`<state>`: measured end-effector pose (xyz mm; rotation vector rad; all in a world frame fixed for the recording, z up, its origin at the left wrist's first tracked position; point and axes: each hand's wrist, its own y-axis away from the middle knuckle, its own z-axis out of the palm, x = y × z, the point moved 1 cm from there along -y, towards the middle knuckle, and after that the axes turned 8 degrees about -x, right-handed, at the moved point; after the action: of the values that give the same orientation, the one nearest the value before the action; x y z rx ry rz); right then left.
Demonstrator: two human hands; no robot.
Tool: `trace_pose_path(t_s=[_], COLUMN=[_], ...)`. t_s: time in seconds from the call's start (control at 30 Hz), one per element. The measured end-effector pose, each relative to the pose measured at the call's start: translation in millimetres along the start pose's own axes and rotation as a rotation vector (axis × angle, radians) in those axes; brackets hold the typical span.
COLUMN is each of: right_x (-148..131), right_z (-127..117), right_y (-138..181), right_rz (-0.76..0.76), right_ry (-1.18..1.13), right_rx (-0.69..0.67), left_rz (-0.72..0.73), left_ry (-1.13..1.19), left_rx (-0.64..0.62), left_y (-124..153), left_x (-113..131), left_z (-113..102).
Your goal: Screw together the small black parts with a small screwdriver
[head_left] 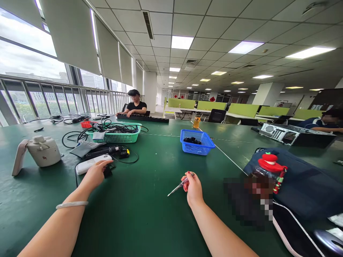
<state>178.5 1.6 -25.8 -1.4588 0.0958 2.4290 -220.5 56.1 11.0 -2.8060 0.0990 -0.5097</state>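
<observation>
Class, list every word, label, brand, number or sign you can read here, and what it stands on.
No text can be read.
Far red sign: too small.
Orange bottle label: too small.
Red-lidded jar: front blurred out.
White device at the left hand: no print shows.
Screwdriver in the right hand: no print shows.

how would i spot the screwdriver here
On the green table, find the blue basket. Nearer the camera, the right hand holds the screwdriver. It is the only thin metal shaft, tip pointing left.
</observation>
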Motion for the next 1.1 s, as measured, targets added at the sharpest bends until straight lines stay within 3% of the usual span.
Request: trace_pose_path(t_s=[0.73, 0.97, 1.1], right_x=[-1.2, -2.3, -2.9], right_z=[1.0, 1.6, 1.9], right_y=[2.2, 2.8, 3.4], right_rz=[0.003, 0.007, 0.003], right_ry=[0.008, 0.013, 0.019], right_rx=[-0.031, -0.024, -0.025], left_rz=[0.127, 0.110, 0.075], left_ry=[-0.080, -0.060, -0.081], left_rx=[-0.121, -0.108, -0.013], left_y=[-2.0, -0.8, -2.2], left_x=[-8.1, -4.5, 0.2], left_z=[2.6, 0.5, -2.2])
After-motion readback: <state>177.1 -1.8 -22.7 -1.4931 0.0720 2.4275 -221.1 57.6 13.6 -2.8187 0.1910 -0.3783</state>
